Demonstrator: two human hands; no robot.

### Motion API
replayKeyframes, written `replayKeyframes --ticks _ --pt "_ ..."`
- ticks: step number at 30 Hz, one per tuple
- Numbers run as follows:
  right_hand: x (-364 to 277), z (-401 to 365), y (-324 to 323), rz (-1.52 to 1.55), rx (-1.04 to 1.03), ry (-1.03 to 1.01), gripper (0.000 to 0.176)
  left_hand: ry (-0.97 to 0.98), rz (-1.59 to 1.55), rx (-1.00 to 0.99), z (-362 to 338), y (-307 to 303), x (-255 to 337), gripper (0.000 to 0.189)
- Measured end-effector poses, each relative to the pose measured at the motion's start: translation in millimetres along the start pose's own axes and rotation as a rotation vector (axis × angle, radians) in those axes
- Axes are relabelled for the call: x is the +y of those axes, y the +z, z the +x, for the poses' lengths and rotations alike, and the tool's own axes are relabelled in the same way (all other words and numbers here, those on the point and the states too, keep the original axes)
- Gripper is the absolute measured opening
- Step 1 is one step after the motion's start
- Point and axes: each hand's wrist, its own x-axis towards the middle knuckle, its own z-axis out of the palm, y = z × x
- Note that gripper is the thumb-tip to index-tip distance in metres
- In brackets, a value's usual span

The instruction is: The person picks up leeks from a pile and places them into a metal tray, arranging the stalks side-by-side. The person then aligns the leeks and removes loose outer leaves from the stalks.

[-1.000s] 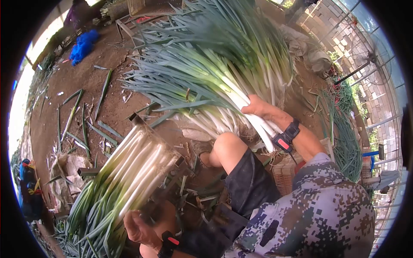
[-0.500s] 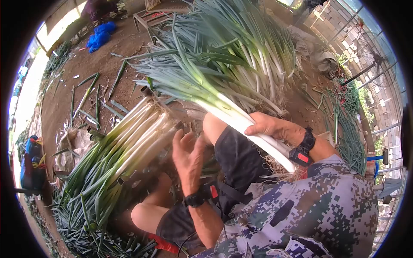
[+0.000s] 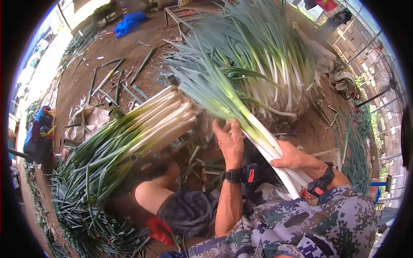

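My right hand (image 3: pixel 292 157) is wrapped round the white shafts of a few long green onions (image 3: pixel 258 127), whose roots point toward my body and whose leaves fan away to the upper left. Below their pale green part, my left hand (image 3: pixel 230 139) is raised with its fingers apart, fingertips right at the stalks. To the left, a row of green onions (image 3: pixel 142 124) lies side by side on a low rack, white ends pointing up and right. A large heap of green onions (image 3: pixel 279 73) leans beyond the held ones.
Loose leaves (image 3: pixel 116 77) are scattered on the dirt floor. A blue net (image 3: pixel 130 23) lies far back near a low metal frame (image 3: pixel 174 17). Cut green tops (image 3: pixel 359 148) pile up on the right. A red cloth (image 3: pixel 159 230) is by my knee.
My left hand has moved up and right, from beside the rack to the held stalks. The view has shifted, and my right hand keeps its grip on the green onions.
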Motion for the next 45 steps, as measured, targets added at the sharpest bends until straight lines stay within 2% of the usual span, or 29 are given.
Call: replayKeyframes --ticks 4,6,10,12,16,19,20,21,22,23,24,25,26,27,28,29,30,31,32,33,34,35,36,38,40,41,42,44,45 --pt "-2 -27 2 0.109 -0.003 0.064 0.075 -0.179 -0.289 -0.098 9 -9 -6 0.084" --pt "-14 -45 -1 0.142 -0.001 0.096 0.08 -0.2 -0.456 -0.241 9 2 -11 0.073" --pt "-25 -67 -5 0.077 0.033 0.084 0.087 -0.16 -0.768 -0.395 -2 21 14 0.075" --pt "-31 -69 -2 0.057 0.044 0.058 0.09 -0.108 -0.702 -0.43 2 18 19 0.087" --pt "-53 -65 -2 -0.006 0.029 -0.032 0.092 0.11 -0.661 -0.398 -15 1 83 0.108" --pt "-81 -41 -1 -0.052 -0.008 -0.121 0.085 0.401 -0.673 -0.36 -9 -12 122 0.102" --pt "-91 -25 0 -0.146 -0.021 -0.226 0.081 0.519 -0.689 -0.328 -10 -19 137 0.097" --pt "-97 -4 -1 -0.236 -0.036 -0.329 0.077 0.522 -0.567 -0.281 -11 -40 152 0.086" --pt "-98 40 -4 -0.675 -0.04 -0.7 0.073 0.523 -0.439 -0.226 -11 -63 171 0.075" --pt "-115 68 1 -0.772 -0.063 -0.835 0.071 0.554 -0.526 -0.111 -13 -70 183 0.056" --pt "-132 95 6 -0.862 -0.075 -0.976 0.069 0.607 -0.525 0.009 -6 -82 189 0.054" --pt "-165 110 24 -0.616 -0.12 -0.871 0.069 0.66 -0.523 0.125 2 -96 196 0.053" --pt "-165 149 31 -0.66 -0.043 -1.091 0.071 0.711 -0.508 0.209 11 -113 203 0.053" --pt "-173 178 40 -0.754 0.005 -1.153 0.074 0.758 -0.489 0.296 21 -130 209 0.054" --pt "-193 195 53 -0.719 -0.079 -0.983 0.074 0.806 -0.458 0.348 30 -151 215 0.054" --pt "-189 232 65 -0.764 -0.005 -1.091 0.072 0.761 -0.398 0.434 38 -172 216 0.057" --pt "-193 259 81 -0.792 0.024 -1.031 0.068 0.711 -0.335 0.518 45 -194 216 0.059" --pt "-194 287 97 -0.825 0.016 -1.017 0.066 0.772 -0.226 0.479 54 -216 213 0.063" --pt "-184 321 109 -0.847 0.046 -1.123 0.062 0.681 -0.063 0.522 62 -243 201 0.063" --pt "-171 354 126 -0.944 0.004 -0.91 0.058 0.489 0.013 0.484 66 -277 187 0.063" --pt "-158 374 145 -0.942 -0.042 -0.816 0.055 0.297 0.086 0.45 64 -305 171 0.064" --pt "-129 413 170 -0.922 -0.104 -0.724 0.059 0.226 0.306 0.491 60 -318 156 0.061" --pt "-90 435 180 -0.922 -0.01 -0.884 0.059 0.125 0.445 0.508 51 -330 142 0.054" --pt "-54 444 190 -1.016 0.29 -0.984 0.052 -0.108 0.64 0.504 27 -335 133 0.037" --pt "-62 447 191 -0.909 0.198 -0.943 0.049 0.152 0.586 0.606 8 -325 127 0.024" --pt "-64 442 191 -0.855 0.145 -0.911 0.048 0.295 0.685 0.673 8 -331 122 0.017" --pt "-67 444 185 -0.822 0.067 -0.836 0.048 0.423 0.84 0.709 13 -335 123 0.013" --pt "-76 446 171 -0.747 -0.078 -0.685 0.047 0.532 1.236 0.591 24 -337 136 0.014" --pt "-76 441 169 -0.769 0.102 -0.808 0.042 0.492 1.296 0.518 30 -336 140 0.017"
